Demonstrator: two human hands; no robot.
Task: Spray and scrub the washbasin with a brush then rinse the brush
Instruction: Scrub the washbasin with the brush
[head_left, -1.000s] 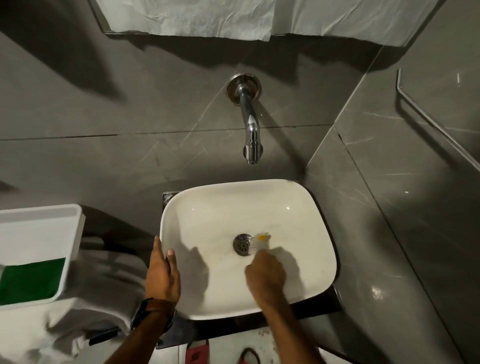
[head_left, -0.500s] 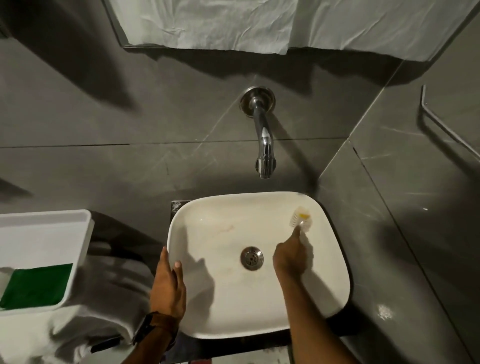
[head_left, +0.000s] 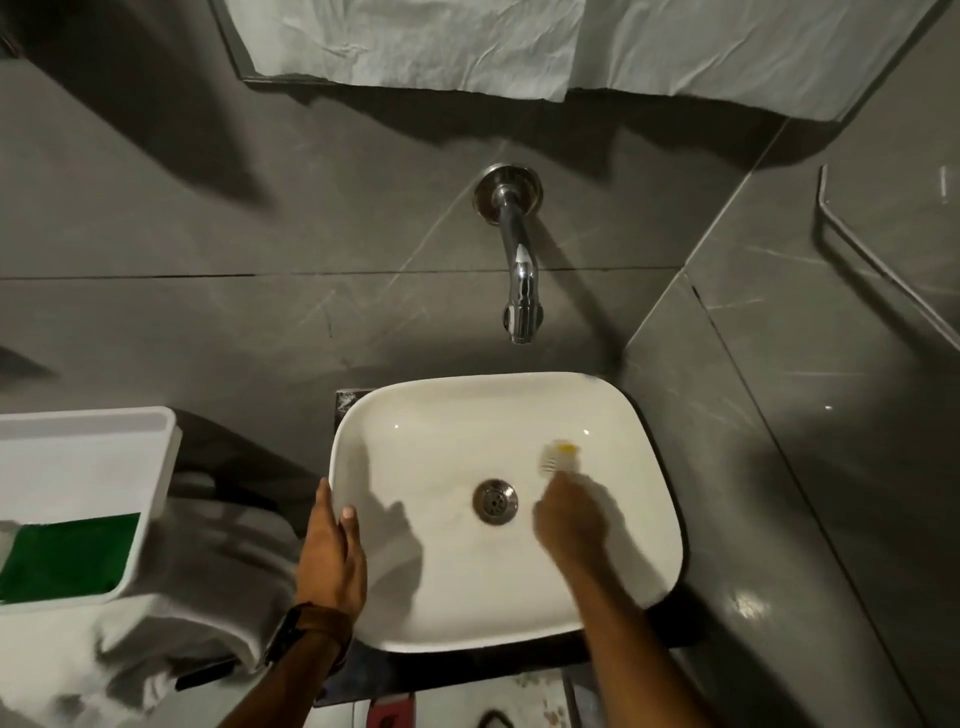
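A white square washbasin (head_left: 644, 561) sits on a dark counter, with a metal drain (head_left: 494, 501) in its middle. My right hand (head_left: 569, 522) is inside the bowl, just right of the drain, closed on a small brush (head_left: 560, 456) with white bristles and a yellow back. The brush head is blurred and lies against the bowl's right inner slope. My left hand (head_left: 332, 551) grips the basin's left rim, thumb over the edge. A chrome tap (head_left: 519, 280) juts from the wall above the basin; no water shows.
A white tray (head_left: 130, 467) holding a green pad (head_left: 67, 556) stands at the left on crumpled white cloth (head_left: 171, 623). Grey tiled walls close in behind and on the right, where a metal rail (head_left: 883, 265) runs. White paper hangs above.
My right hand has swept the brush from beside the drain to the far right slope, then back a little toward the drain. The left hand stays on the rim.
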